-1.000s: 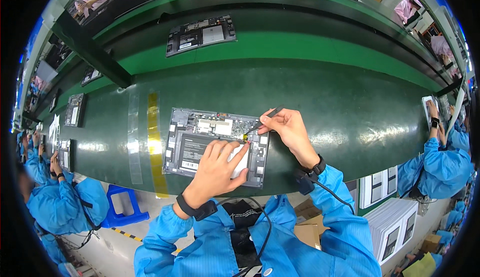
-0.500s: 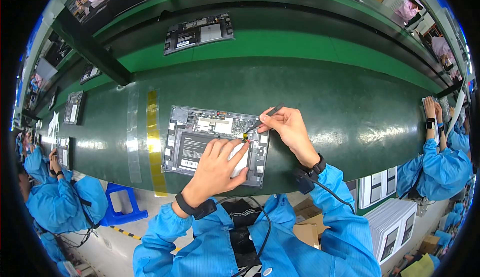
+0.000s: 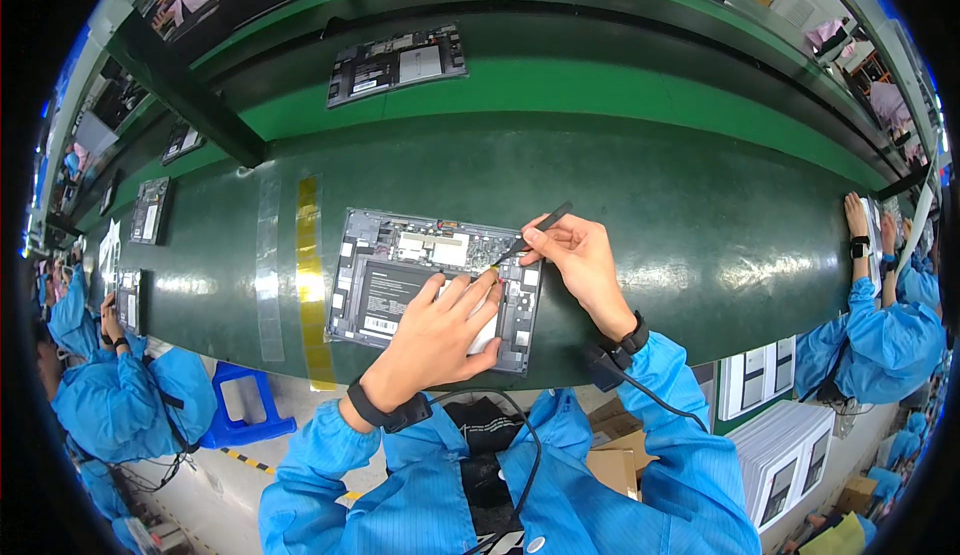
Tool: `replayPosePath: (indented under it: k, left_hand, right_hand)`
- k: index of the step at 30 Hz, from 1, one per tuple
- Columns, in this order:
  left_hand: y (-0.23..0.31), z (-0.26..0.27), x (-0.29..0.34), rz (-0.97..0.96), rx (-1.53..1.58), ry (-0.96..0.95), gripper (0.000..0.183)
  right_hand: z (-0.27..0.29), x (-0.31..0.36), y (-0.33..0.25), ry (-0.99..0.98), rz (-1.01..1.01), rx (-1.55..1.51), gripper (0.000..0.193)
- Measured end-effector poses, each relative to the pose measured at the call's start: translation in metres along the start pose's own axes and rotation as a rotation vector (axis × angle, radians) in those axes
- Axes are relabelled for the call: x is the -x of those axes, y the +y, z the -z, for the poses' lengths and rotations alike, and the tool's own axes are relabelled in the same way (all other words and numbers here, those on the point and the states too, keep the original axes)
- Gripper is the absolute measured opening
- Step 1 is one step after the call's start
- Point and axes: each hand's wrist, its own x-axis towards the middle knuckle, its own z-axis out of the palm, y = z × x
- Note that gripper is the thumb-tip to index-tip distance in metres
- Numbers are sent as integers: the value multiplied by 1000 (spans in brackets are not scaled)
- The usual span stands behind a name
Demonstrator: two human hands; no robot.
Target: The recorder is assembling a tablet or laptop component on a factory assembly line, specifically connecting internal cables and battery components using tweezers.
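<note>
An opened tablet-like device (image 3: pixel 520 350), its circuit board (image 3: pixel 470 232) and black battery (image 3: pixel 385 295) exposed, lies on the green bench in front of me. My left hand (image 3: pixel 440 330) rests palm down across the battery, fingers outstretched and slightly apart, with its fingertips at a small yellow piece by the board's lower edge. Pinched in my right hand (image 3: pixel 580 260) are slim black tweezers (image 3: pixel 545 223). They slant down to the left, and their tip reaches the board close to my left fingertips. That tip is too small to show what it touches.
Another opened device (image 3: pixel 400 65) lies on the raised green ledge behind. Clear and yellow tape strips (image 3: pixel 308 285) cross the bench at left, with more devices (image 3: pixel 150 212) beyond. Co-workers in blue sit on both sides. Stacked white panels (image 3: pixel 785 455) stand at lower right.
My left fingertips have shifted up a little and now cover more of the yellow piece. The tweezers have tilted slightly, their tip now nearer those fingertips.
</note>
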Motion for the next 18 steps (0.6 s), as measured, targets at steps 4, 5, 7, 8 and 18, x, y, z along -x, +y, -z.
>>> replayPosePath:
  k: [4,5,7,8,18]
  left_hand:
    - [0,1,0,-8,-12,4,57]
    - [0,0,-1,-6,-12,4,57]
    - [0,1,-1,-8,-9,9,57]
    - [1,1,-1,-9,-6,13,56]
    - [-4,-7,4,75,58,139,41]
  right_hand:
    - [-2,2,1,7,15,-7,18]
    - [-2,2,2,9,17,-6,18]
    - [-4,0,3,128,163,-123,17]
    - [-3,3,0,128,165,-122,17]
    - [-6,31,7,27,216,211,14]
